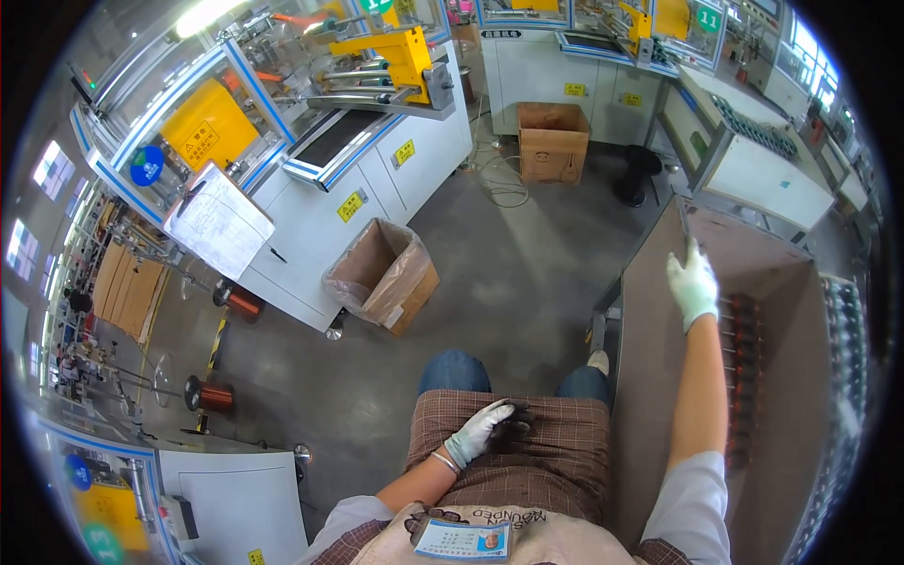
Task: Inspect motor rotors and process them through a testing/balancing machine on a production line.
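Seemingly partway: dark-and-red parts (744,377) lie rowed between the cart's long walls (652,348), remainder indeterminable | right hand (694,287) near its far-left corner, grip unclear | left hand (482,430) on apron (556,438), fingers half-curled, grip unclear

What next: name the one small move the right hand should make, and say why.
Probably lower the right hand toward the row of dark and reddish parts in the bin: the arm is already stretched out on that side, and the parts show close beside it in this view. Whether that hand holds anything is unclear.
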Motion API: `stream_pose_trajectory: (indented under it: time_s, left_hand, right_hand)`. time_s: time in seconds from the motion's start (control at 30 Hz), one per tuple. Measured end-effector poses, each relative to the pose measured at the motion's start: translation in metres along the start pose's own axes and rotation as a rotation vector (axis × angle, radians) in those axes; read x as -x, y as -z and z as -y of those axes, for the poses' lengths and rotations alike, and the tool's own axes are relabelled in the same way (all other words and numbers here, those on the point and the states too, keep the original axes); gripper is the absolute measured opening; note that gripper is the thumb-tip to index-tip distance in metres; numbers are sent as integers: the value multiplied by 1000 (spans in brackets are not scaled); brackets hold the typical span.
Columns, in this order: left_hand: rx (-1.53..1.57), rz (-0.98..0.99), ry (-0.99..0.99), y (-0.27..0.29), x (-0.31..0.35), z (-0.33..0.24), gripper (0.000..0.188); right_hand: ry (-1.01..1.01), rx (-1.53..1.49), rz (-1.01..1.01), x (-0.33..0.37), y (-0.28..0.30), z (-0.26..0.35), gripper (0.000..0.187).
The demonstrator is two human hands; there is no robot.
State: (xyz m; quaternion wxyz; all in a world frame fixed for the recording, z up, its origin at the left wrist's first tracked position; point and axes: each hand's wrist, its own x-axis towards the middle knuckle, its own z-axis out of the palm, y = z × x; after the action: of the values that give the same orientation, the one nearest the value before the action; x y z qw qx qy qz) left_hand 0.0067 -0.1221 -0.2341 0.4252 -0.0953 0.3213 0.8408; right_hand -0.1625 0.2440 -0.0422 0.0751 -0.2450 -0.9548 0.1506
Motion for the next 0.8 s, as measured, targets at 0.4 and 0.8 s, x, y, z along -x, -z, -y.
stream_pose_trajectory:
  time_s: [0.4,0.8]
  left_hand:
    - [-13,-4,3,-4,2,-3,44]
    - [-16,6,-3,-1,1,-1,44]
  right_hand:
    - [24,-10,-17,-2,-3,-3,62]
    - [21,-8,-4,-2,-2,-3,63]
